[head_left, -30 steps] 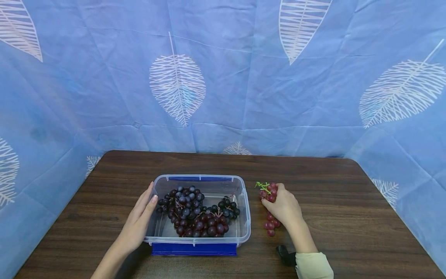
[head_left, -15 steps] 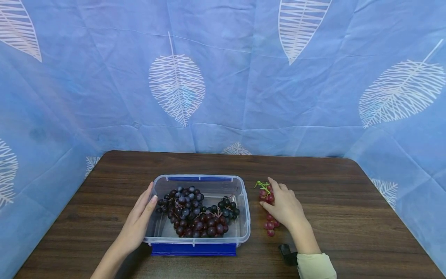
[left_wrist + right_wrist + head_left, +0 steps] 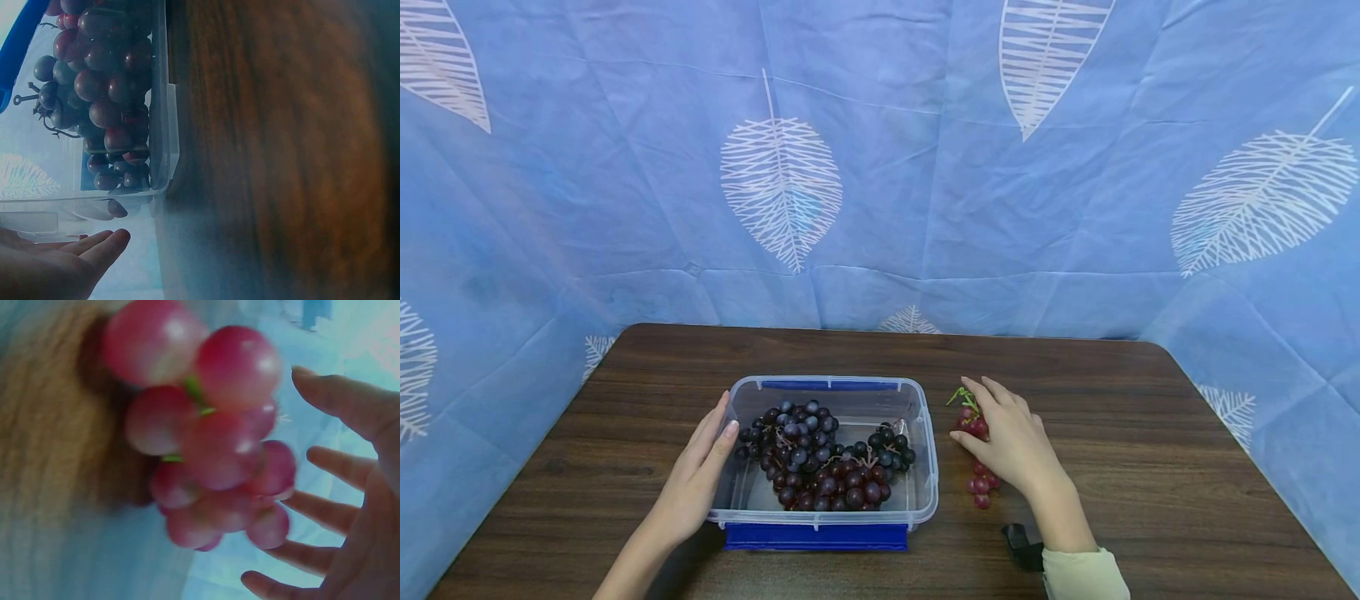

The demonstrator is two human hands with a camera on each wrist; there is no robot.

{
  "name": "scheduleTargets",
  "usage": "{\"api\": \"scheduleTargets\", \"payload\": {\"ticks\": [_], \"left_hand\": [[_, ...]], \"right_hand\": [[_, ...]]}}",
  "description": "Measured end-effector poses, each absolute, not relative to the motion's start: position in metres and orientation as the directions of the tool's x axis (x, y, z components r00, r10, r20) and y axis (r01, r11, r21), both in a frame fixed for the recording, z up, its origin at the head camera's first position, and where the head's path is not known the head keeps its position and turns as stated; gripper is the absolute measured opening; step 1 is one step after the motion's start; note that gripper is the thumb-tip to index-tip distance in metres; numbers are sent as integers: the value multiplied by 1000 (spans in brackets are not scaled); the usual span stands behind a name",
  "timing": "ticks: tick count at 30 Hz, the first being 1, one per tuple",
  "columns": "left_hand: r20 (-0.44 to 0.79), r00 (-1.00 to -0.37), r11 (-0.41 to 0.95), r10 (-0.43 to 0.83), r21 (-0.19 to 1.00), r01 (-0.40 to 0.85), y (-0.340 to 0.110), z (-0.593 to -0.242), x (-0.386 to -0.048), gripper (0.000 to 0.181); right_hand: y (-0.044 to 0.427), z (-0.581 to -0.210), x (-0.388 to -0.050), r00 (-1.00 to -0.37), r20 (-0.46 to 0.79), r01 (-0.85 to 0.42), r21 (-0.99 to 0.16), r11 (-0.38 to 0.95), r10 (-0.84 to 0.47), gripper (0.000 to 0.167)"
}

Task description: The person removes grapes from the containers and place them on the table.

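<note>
A clear plastic container with blue clips stands left of centre on the table, holding dark purple, reddish and black grapes. Against its left side rests my left hand, with straight fingers and the thumb near the rim. To the container's right lies a bunch of red grapes with a green stem. My right hand is spread over this bunch and covers part of it. In the right wrist view, the fingers are extended and apart beside the red grapes, gripping nothing.
The dark wooden table reaches back to a blue cloth printed with white leaves. A black device sits at my right wrist, by a pale sleeve.
My right hand has let go of the red grapes; its fingers have spread and straightened, and the hand has shifted slightly. The left hand and the container look unmoved.
</note>
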State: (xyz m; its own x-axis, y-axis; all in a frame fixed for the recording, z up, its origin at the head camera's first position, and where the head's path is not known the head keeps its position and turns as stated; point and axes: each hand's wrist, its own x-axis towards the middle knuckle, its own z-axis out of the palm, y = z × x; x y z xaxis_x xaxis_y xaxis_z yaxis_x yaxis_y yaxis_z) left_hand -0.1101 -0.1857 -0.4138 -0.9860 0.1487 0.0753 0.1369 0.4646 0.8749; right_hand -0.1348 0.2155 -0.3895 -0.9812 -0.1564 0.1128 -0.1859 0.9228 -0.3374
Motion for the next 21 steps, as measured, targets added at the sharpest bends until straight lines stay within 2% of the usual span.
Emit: {"api": "scheduleTargets", "payload": {"ticks": [21], "left_hand": [[62,-985,491,158,861,133,-187,-411,-110,67]], "right_hand": [[188,-346,-109,-919,174,-394,-468,791,-355,75]]}}
